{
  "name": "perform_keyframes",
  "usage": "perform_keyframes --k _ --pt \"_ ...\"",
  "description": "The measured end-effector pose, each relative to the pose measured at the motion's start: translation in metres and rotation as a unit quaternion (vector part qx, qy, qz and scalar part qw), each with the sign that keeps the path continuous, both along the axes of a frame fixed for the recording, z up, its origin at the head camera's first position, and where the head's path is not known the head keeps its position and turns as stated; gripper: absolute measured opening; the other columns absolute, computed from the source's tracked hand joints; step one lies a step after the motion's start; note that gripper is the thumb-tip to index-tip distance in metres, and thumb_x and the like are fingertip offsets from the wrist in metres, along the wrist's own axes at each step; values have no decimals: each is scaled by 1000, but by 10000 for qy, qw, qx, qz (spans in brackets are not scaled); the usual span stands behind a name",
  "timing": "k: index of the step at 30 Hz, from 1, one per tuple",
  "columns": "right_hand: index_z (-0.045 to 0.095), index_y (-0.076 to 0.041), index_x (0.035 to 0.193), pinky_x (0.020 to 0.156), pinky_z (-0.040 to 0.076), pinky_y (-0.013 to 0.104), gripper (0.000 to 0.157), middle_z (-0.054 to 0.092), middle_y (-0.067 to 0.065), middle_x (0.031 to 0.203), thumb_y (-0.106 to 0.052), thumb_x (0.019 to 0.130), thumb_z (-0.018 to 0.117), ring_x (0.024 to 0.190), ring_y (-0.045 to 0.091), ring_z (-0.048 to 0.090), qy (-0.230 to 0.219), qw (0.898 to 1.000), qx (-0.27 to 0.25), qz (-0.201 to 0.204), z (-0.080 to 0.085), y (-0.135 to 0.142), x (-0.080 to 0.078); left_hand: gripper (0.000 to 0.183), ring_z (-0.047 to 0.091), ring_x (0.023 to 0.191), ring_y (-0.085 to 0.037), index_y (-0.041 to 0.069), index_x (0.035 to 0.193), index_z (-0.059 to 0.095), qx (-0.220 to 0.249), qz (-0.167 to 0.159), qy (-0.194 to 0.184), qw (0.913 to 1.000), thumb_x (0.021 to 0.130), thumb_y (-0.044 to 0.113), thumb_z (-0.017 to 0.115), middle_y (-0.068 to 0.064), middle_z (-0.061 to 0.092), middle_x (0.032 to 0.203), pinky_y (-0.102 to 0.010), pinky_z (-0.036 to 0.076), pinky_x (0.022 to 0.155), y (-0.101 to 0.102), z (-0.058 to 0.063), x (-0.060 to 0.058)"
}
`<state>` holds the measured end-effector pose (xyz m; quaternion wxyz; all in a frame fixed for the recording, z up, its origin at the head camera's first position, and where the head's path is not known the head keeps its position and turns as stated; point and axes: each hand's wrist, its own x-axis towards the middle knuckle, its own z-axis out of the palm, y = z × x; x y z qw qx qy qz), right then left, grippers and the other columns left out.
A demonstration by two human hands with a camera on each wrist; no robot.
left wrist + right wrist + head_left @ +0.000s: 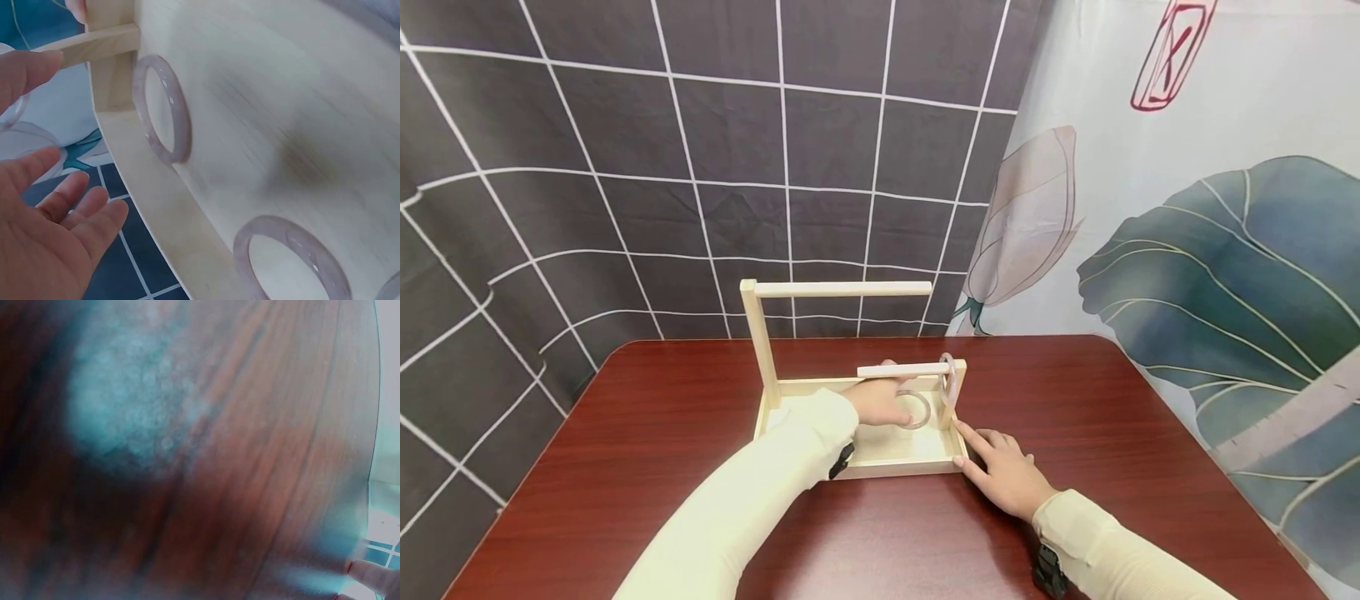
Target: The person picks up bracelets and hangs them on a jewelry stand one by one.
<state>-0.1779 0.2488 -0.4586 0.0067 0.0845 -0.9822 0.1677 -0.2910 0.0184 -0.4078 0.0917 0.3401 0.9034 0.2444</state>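
A pale wooden tray stand (902,470) sits on the table, with a short rod (898,371) on its right post. One bangle (954,385) hangs on that rod near the post. My left hand (878,403) reaches over the tray, fingers spread and holding nothing in the left wrist view, thumb close to the rod. A pinkish bangle (180,128) leans at the tray's wall there, and another bangle (303,242) lies farther along. My right hand (1006,475) rests at the tray's right end, fingertips touching its edge and front corner.
A taller post (760,342) at the tray's left end carries a long rod (842,289). Behind the reddish-brown table (677,417) hang a dark grid-patterned cloth (722,133) and a leaf-printed cloth (1225,250). The right wrist view is mostly blurred tabletop.
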Motion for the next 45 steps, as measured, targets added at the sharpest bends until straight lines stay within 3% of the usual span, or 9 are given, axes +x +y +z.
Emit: perform_keyframes --k 6,13,17,21,29,45 --pt "38 -30 149 83 34 78 61 51 14 133 -58 95 44 127 39 42 -59 10000 19 -13 0 0 0 70 51 108 -29 8 139 51 -184 -73 274 9994 75 23 76 -21 48 120 -41 43 98 -2 0 -1" --pt "39 -30 149 83 34 78 60 51 14 133 -57 95 46 127 39 42 -73 10000 26 -24 3 0 1 71 54 105 -24 8 141 48 -283 -130 72 9995 77 22 77 -18 46 122 -35 45 97 0 -2 -3" --pt "39 -29 149 83 34 78 60 51 14 133 -57 95 45 127 39 42 -84 10000 22 -28 4 0 1 72 51 119 -27 8 143 46 -369 -161 -9 9992 78 23 76 -21 46 135 -35 40 104 2 -3 -4" --pt "39 -29 148 83 34 78 60 51 15 133 -57 95 46 127 39 42 -99 10000 11 -7 4 0 1 74 46 131 -25 8 145 43 -496 -173 -142 9985 79 24 74 -15 51 140 -34 35 109 3 -3 -4" --pt "40 -28 148 82 34 78 60 51 15 132 -56 96 46 127 39 43 -95 10000 4 -2 3 0 0 75 55 122 -20 8 146 40 -584 -217 -241 9978 80 22 73 -8 59 133 -30 39 105 7 -10 -8" --pt "39 -31 149 84 34 77 60 51 13 133 -58 96 45 128 38 41 -151 9999 27 -35 4 -1 0 79 54 118 -17 11 144 43 -902 -176 -281 9954 72 16 75 -8 52 139 -30 41 102 20 -19 -16"
